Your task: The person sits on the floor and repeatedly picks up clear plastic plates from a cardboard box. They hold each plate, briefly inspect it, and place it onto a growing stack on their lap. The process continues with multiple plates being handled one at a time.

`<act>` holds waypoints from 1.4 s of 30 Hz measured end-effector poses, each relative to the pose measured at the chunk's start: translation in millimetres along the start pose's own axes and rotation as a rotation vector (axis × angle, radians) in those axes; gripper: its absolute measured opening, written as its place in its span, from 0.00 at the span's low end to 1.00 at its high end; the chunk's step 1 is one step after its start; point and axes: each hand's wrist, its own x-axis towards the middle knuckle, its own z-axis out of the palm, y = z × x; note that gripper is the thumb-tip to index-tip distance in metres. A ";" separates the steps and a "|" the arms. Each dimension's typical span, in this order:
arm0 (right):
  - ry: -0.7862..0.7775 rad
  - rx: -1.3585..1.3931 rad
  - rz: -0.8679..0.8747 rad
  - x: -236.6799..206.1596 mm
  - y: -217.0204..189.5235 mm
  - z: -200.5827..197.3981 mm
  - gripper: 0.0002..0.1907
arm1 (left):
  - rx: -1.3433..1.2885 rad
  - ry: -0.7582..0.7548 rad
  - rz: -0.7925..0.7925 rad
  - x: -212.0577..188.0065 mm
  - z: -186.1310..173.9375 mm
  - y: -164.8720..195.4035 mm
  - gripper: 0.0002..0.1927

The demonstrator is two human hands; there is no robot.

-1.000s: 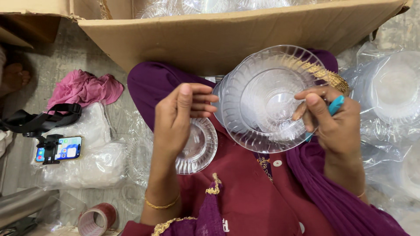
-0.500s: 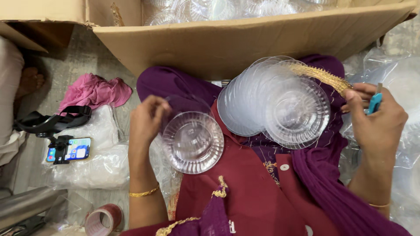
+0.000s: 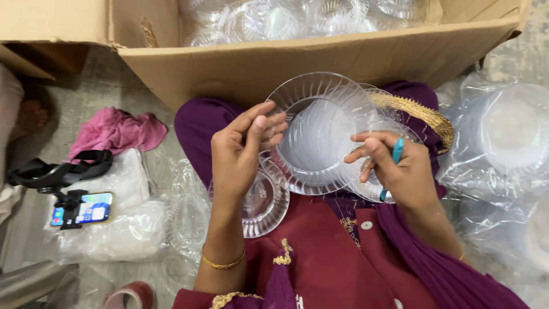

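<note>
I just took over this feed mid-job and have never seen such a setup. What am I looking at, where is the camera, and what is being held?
There is no machine: the single view comes from a camera worn on a seated person's head, looking down at their lap. The left hand and right hand together hold up a clear ribbed plastic plate. The right hand also grips a small blue tool. More clear plates rest on the lap. Ahead stands a cardboard box of similar plates. On the floor to the left lie a pink cloth and a phone.

Clear ribbed plastic bowl [image 3: 320, 134], tilted, above lap, thin blue tool [image 3: 394, 157] beside it
</note>
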 end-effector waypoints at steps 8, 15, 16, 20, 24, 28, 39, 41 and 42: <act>0.091 0.112 0.021 -3.6 0.9 -7.6 0.15 | -0.078 -0.105 -0.022 -6.1 6.6 9.4 0.19; 0.123 0.119 -0.014 -5.2 2.2 -9.7 0.14 | -0.123 -0.214 -0.027 -10.8 8.0 14.1 0.23; 0.131 0.120 -0.007 -5.6 2.5 -9.6 0.14 | -0.133 -0.216 -0.026 -11.2 9.1 14.7 0.23; 0.173 0.104 -0.009 -8.2 4.7 -14.5 0.15 | -0.107 -0.241 -0.005 -14.5 9.6 15.7 0.29; 0.298 0.117 -0.133 -12.6 10.9 -41.5 0.14 | 0.362 -0.137 0.125 -18.8 -14.1 10.8 0.27; 0.397 -0.189 -0.190 -16.8 30.7 -83.7 0.16 | 1.120 0.025 0.016 -20.0 -61.7 -8.7 0.20; 0.204 -0.644 0.371 -22.2 125.2 -115.3 0.17 | 1.163 0.012 -0.287 -18.4 -107.7 -53.8 0.07; 0.313 -0.597 0.252 -9.7 128.1 -109.3 0.15 | 1.121 0.105 -0.268 -16.6 -103.8 -44.1 0.08; 0.351 -0.598 0.185 -0.2 127.2 -105.4 0.14 | 1.102 0.150 -0.257 -15.7 -101.7 -37.8 0.08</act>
